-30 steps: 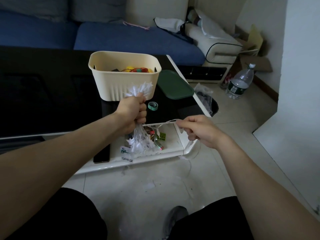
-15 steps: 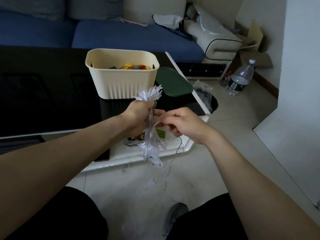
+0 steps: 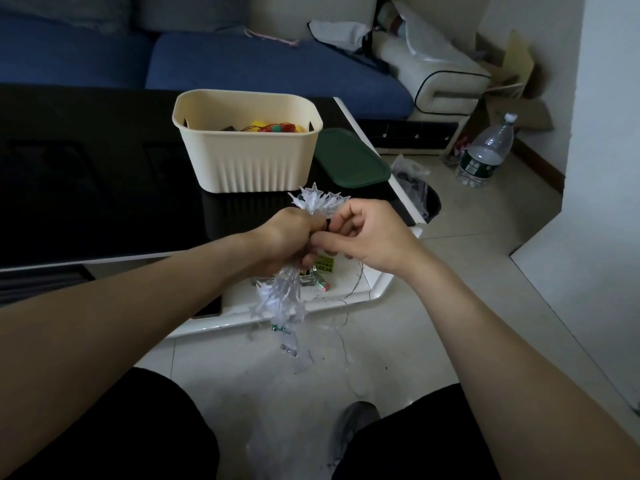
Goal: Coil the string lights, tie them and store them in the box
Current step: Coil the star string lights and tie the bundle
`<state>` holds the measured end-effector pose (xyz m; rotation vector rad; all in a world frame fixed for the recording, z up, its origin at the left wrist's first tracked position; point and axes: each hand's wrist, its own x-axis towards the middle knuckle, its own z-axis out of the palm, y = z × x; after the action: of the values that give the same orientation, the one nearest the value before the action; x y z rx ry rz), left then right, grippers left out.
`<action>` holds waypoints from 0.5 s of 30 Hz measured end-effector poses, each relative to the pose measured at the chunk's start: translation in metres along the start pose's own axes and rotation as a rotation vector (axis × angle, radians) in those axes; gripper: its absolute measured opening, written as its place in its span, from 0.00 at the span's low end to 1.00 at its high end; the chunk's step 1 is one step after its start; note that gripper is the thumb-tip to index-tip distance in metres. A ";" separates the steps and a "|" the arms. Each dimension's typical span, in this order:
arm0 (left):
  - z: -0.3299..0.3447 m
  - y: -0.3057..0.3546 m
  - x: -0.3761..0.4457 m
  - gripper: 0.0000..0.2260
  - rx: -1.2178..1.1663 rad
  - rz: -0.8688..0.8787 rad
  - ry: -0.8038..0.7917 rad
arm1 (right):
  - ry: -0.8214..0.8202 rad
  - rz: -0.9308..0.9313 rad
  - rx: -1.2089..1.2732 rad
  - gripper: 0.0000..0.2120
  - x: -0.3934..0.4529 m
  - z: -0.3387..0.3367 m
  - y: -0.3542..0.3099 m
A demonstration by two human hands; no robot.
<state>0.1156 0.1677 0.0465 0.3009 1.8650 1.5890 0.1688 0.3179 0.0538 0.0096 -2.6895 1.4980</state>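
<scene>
The left hand (image 3: 284, 237) grips the bundled string lights (image 3: 282, 299) mid-length; the right hand (image 3: 367, 237), touching it, pinches their wire. The box (image 3: 247, 161) sits beyond both hands.

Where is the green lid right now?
The green lid lies flat on the black table, right of the cream box, near the table's right edge.

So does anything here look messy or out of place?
Yes: a thin wire tail from the string lights trails loose onto the floor, and the green lid lies beside the box, not on it.
</scene>
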 end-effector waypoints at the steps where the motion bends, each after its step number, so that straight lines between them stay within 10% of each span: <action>1: -0.001 -0.001 0.001 0.15 0.031 0.010 -0.009 | -0.041 0.020 -0.011 0.15 -0.001 -0.002 0.000; 8: -0.007 -0.001 0.006 0.17 0.003 -0.011 0.051 | -0.194 0.111 -0.150 0.07 -0.002 -0.013 0.013; 15: -0.015 0.004 0.008 0.15 -0.092 0.015 0.126 | 0.096 0.057 0.199 0.04 -0.003 -0.008 0.006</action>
<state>0.0997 0.1611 0.0485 0.1784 1.8806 1.7339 0.1720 0.3276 0.0532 -0.1261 -2.4774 1.7289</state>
